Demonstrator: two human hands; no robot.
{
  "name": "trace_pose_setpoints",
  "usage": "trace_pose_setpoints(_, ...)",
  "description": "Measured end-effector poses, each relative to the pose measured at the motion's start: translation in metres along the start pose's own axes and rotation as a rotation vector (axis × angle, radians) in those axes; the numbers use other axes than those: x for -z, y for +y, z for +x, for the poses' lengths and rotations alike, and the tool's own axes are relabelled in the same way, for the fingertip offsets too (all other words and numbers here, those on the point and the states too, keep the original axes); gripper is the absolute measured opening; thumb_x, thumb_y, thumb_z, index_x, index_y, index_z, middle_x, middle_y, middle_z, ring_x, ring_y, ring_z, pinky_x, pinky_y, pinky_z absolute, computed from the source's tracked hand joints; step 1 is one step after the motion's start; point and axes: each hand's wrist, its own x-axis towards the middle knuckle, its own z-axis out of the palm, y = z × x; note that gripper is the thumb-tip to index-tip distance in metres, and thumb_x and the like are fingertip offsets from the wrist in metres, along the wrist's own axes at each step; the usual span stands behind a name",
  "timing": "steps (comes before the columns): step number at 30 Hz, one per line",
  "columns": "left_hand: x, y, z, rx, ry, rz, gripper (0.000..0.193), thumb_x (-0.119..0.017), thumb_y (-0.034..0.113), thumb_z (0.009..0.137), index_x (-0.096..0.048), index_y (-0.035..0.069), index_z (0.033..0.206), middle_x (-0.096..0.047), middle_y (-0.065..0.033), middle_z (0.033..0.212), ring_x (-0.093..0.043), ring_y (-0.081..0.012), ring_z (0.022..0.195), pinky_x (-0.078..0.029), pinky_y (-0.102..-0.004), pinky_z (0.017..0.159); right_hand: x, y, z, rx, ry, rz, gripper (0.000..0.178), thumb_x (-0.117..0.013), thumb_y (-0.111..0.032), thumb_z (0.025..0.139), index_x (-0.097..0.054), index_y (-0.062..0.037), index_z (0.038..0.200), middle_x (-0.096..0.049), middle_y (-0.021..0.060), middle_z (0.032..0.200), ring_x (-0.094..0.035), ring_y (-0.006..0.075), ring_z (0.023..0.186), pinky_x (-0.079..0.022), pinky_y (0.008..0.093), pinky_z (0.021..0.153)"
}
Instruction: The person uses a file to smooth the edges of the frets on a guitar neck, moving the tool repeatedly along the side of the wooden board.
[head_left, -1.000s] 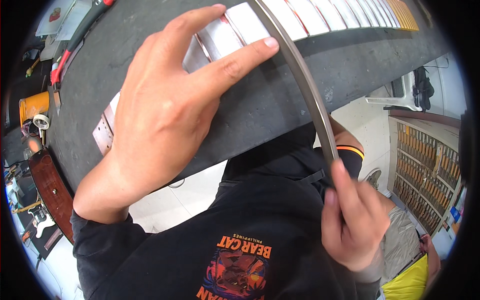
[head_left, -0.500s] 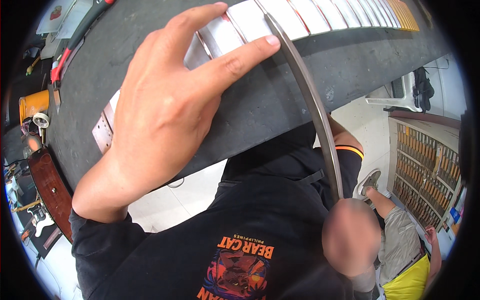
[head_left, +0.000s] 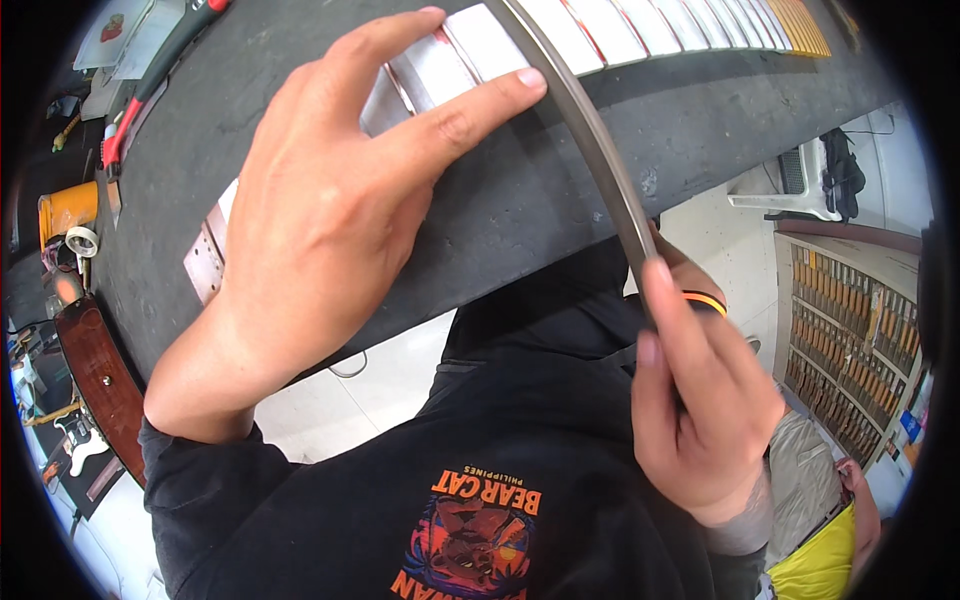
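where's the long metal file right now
Right of centre in the head view, the long metal file slants from the right hand up and left across the fretted guitar neck, just right of the left hand.

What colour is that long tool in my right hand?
The long tool in your right hand is dark metallic grey, clearest in the head view.

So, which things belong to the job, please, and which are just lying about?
In use:
long white fretted instrument neck, under the left hand
long narrow grey metal tool, in the right hand

Lying about:
round white tape roll
red and dark-grey long-handled tool
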Motion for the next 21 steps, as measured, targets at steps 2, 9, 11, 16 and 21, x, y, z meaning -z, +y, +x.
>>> trace_pose_setpoints(2, -0.005, -0.003, -0.003, 0.109, 0.073, -0.179, 0.056, -0.057, -0.015, 0.082, -0.071, 0.021, 0.123, -0.058, -0.0194, 0.129, -0.067, -0.0315, 0.107, -0.06, -0.0367, 0.079, 0.003, 0.003, -0.029, 0.005, 0.038, -0.046, 0.06, -0.068, 0.014, 0.07, -0.065, -0.0012, 0.128, -0.055, 0.006, 0.072, -0.056, 0.0164, 0.054, -0.047, 0.0304, 0.048)
trace_pose_setpoints(9, -0.004, -0.002, -0.002, 0.086, 0.073, -0.177, 0.056, -0.057, -0.016, 0.082, -0.071, 0.02, 0.123, -0.059, -0.0195, 0.129, -0.066, -0.0324, 0.108, -0.06, -0.0372, 0.08, 0.018, -0.003, -0.076, -0.04, -0.013, -0.046, 0.06, -0.069, 0.012, 0.068, -0.066, -0.0009, 0.127, -0.058, 0.0085, 0.073, -0.056, 0.0175, 0.051, -0.048, 0.0291, 0.046)
trace_pose_setpoints(11, -0.004, 0.001, -0.003, 0.162, 0.056, -0.243, 0.056, -0.057, -0.016, 0.082, -0.071, 0.02, 0.123, -0.059, -0.0195, 0.129, -0.065, -0.0332, 0.11, -0.06, -0.0379, 0.081, 0.012, -0.002, -0.055, -0.047, 0.001, -0.047, 0.061, -0.069, 0.012, 0.069, -0.065, -0.0016, 0.128, -0.057, 0.0074, 0.073, -0.056, 0.0169, 0.052, -0.047, 0.0294, 0.046)
trace_pose_setpoints(16, -0.004, -0.003, 0.0, 0.094, 0.081, -0.157, 0.057, -0.056, -0.016, 0.082, -0.071, 0.02, 0.123, -0.059, -0.0201, 0.129, -0.066, -0.0331, 0.109, -0.06, -0.0383, 0.082, -0.002, 0.001, 0.016, 0.02, 0.029, 0.02, 0.05, -0.062, 0.013, 0.081, -0.063, 0.0021, 0.129, -0.058, 0.0099, 0.072, -0.056, 0.0198, 0.058, -0.044, 0.0262, 0.055)
trace_pose_setpoints(21, -0.004, -0.001, -0.002, 0.128, 0.084, -0.204, 0.057, -0.056, -0.016, 0.082, -0.071, 0.021, 0.123, -0.059, -0.0199, 0.129, -0.067, -0.0324, 0.108, -0.06, -0.0378, 0.08, -0.005, 0.004, 0.0, 0.009, 0.067, 0.032, 0.051, -0.062, 0.014, 0.08, -0.063, 0.0027, 0.129, -0.057, 0.0093, 0.071, -0.055, 0.0195, 0.058, -0.044, 0.0271, 0.056)
